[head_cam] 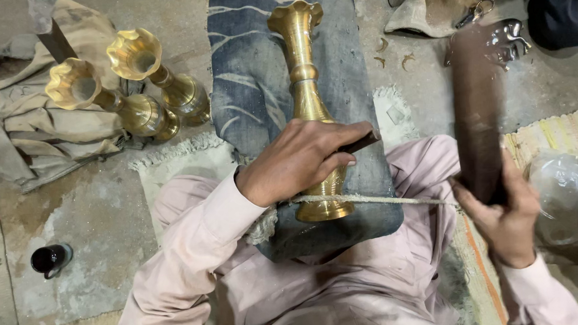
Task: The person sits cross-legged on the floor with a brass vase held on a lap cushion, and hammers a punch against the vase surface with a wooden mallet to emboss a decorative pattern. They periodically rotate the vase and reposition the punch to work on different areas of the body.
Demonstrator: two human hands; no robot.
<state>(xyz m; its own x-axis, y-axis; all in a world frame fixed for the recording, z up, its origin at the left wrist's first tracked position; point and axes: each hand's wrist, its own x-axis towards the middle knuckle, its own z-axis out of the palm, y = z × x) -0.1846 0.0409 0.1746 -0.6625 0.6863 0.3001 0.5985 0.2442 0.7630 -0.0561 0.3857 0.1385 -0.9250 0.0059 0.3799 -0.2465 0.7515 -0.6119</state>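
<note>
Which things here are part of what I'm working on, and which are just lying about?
In use: brass vase, padded block, cord, punch under left hand, wooden mallet in right hand.
Lying about: two brass vases, black cup, plastic bag.

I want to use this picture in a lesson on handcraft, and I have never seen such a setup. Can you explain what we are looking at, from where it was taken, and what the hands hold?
There is one picture, taken by a camera on the worker's head, looking down at their lap and hands. The person sits on the floor in pale pink clothes. A brass vase lies on a dark padded block across their lap, with a cord stretched over its base. The left hand presses on the vase, its grip around a thin dark tool. The right hand holds up a long dark wooden mallet, blurred. Two more brass vases lie on the floor to the left, beside crumpled cloth. A small dark cup stands lower left.
</note>
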